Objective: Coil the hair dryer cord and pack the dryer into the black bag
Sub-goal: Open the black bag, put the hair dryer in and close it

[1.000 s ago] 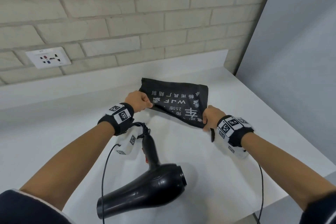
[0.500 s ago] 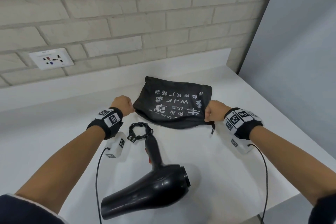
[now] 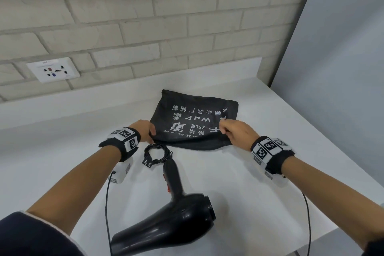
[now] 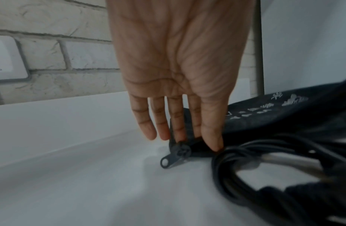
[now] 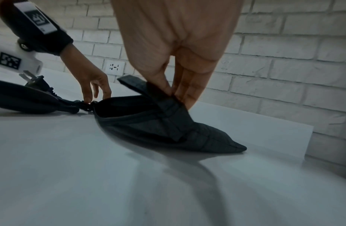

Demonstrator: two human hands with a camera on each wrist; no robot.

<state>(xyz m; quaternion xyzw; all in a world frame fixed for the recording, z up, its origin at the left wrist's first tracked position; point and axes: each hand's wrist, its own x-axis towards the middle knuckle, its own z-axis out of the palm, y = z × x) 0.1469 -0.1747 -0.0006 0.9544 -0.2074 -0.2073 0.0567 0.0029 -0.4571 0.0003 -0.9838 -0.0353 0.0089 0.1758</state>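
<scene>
The black bag (image 3: 195, 118) with white print lies flat on the white counter (image 3: 239, 183), its mouth facing me. My left hand (image 3: 150, 134) pinches the mouth's left corner, beside the zipper pull (image 4: 175, 156). My right hand (image 3: 223, 130) pinches the upper lip of the mouth, lifting it, so the bag (image 5: 148, 119) gapes open. Nearer me lies the black hair dryer (image 3: 172, 220), handle pointing at the bag. Its coiled cord (image 3: 156, 153) and plug (image 3: 148, 163) sit just below my left hand (image 4: 195, 137). Neither hand touches the dryer.
A brick wall with a white socket (image 3: 53, 69) rises behind a low white ledge (image 3: 124, 93). A grey panel (image 3: 332, 68) closes off the right side. The counter's edge (image 3: 324, 233) runs diagonally at the near right. Thin black cables hang from both wrist cameras.
The bag has been pulled straight and flat. My right hand has shifted from the bag's right corner inward along the near edge and lifts the upper lip. My left hand stays at the left corner.
</scene>
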